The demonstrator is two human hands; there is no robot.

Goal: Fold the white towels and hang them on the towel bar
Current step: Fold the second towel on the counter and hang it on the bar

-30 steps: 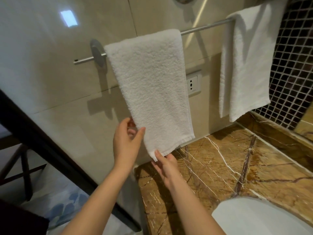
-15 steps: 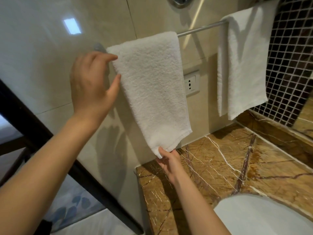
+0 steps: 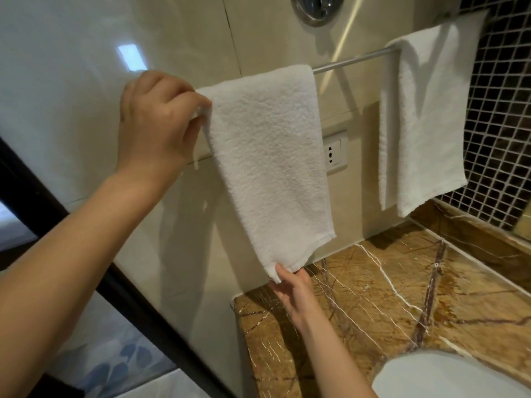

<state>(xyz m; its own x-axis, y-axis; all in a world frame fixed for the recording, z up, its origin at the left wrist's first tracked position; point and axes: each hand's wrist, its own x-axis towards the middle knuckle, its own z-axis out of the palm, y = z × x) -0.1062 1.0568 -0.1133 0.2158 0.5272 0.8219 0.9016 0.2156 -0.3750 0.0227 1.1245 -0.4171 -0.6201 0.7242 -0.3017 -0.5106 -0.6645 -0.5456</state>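
Observation:
A folded white towel hangs over the chrome towel bar on the beige tiled wall. My left hand pinches its upper left edge up by the bar, covering the bar's left mount. My right hand holds the towel's bottom left corner from below, just above the counter. A second white towel hangs folded over the bar further right, untouched.
A brown marble counter runs under the towels, with a white basin at the bottom right. A wall socket sits between the towels. Dark mosaic tiles cover the right wall. A chrome fitting is above the bar.
My left hand rose from the towel's lower edge to its top left edge at the bar and now pinches it. My right hand stays on the bottom corner.

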